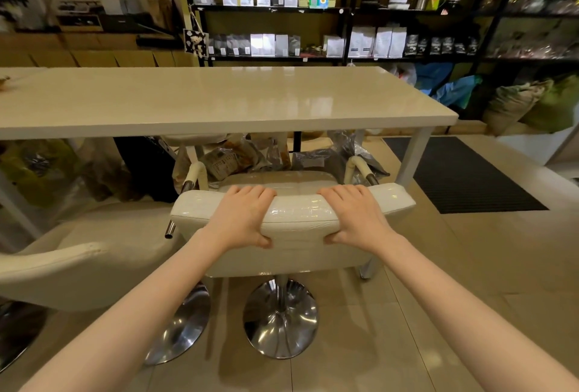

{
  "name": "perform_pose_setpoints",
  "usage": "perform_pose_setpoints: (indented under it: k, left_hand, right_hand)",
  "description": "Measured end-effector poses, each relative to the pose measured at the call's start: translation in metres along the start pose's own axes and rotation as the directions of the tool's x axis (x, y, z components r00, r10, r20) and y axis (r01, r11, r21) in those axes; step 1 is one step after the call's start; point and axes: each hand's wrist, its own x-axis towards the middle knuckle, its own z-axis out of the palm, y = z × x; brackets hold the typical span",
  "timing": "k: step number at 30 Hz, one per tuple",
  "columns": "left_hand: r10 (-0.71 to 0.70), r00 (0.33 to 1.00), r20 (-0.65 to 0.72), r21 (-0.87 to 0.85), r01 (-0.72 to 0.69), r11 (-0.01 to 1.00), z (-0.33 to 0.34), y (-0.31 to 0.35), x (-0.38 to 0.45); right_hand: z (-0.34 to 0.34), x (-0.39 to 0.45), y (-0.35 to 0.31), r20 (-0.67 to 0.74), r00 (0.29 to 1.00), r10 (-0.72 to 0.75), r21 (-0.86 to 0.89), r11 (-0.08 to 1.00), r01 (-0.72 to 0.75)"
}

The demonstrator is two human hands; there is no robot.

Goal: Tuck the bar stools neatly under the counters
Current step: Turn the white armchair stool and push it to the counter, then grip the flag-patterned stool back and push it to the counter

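A cream bar stool (pixel 297 225) with padded arms and a round chrome base (pixel 280 318) stands in front of the cream counter (pixel 219 100). Its seat reaches partly under the counter's front edge. My left hand (pixel 242 219) grips the top of the stool's backrest left of centre, fingers over the front, thumb behind. My right hand (pixel 357 217) grips the same backrest right of centre in the same way. A second cream stool (pixel 84 269) stands to the left, outside the counter, with its chrome base (pixel 178 329) close to the first stool's base.
Bags and packets (pixel 244 156) lie on the floor under the counter, beside another stool's seat (pixel 195 139). A white counter leg (pixel 413 156) stands at the right, a dark floor mat (pixel 463 172) beyond it. Black shelves (pixel 272 9) with goods line the back wall.
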Motion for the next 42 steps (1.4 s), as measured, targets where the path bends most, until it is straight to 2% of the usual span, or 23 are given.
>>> perform_pose_setpoints:
  k: [2,4,7,9,10,14,20,23,28,33,42]
  left_hand:
    - [-0.048,0.989,0.138,-0.085,0.061,0.995,-0.01,0.001,0.006]
    - [-0.086,0.974,0.212,-0.195,0.129,0.972,-0.021,0.006,0.016]
    - [-0.099,0.987,0.128,-0.282,0.132,0.95,-0.028,0.023,0.038]
    - [-0.104,0.994,0.033,-0.298,0.11,0.948,-0.031,0.04,0.06]
    - [-0.103,0.995,-0.017,-0.296,0.094,0.951,-0.031,0.049,0.074]
    - [-0.06,0.981,-0.184,-0.317,-0.001,0.948,-0.032,0.097,0.134]
    - [0.022,0.949,-0.314,-0.36,-0.141,0.922,-0.048,0.192,0.238]
    - [-0.005,0.932,-0.361,-0.375,-0.141,0.916,-0.057,0.242,0.295]
    - [-0.064,0.901,-0.429,-0.429,-0.141,0.892,-0.061,0.302,0.386]
    - [-0.117,0.898,-0.425,-0.489,-0.119,0.864,-0.059,0.343,0.472]
    - [-0.098,0.921,-0.376,-0.435,-0.082,0.897,-0.019,0.364,0.649]
  right_hand:
    - [-0.005,0.002,0.001,0.051,0.999,-0.002,0.069,0.998,-0.001]
    - [-0.018,0.005,0.002,0.115,0.993,0.04,0.285,0.956,-0.072]
    - [-0.036,0.002,0.012,0.148,0.972,0.181,0.667,0.708,-0.233]
    - [-0.042,-0.003,0.028,0.079,0.938,0.337,0.771,0.576,-0.272]
    - [-0.044,-0.007,0.039,0.029,0.912,0.409,0.777,0.565,-0.278]
    - [-0.05,-0.028,0.104,-0.155,0.82,0.551,0.664,0.673,-0.327]
    - [-0.07,-0.064,0.232,-0.217,0.719,0.661,0.584,0.678,-0.447]
    - [-0.081,-0.08,0.3,-0.214,0.733,0.646,0.539,0.704,-0.463]
    - [-0.091,-0.094,0.402,-0.129,0.804,0.58,0.424,0.765,-0.484]
    - [-0.089,-0.089,0.497,-0.167,0.786,0.596,0.434,0.76,-0.484]
    - [-0.048,-0.019,0.654,-0.211,0.788,0.578,0.474,0.766,-0.434]
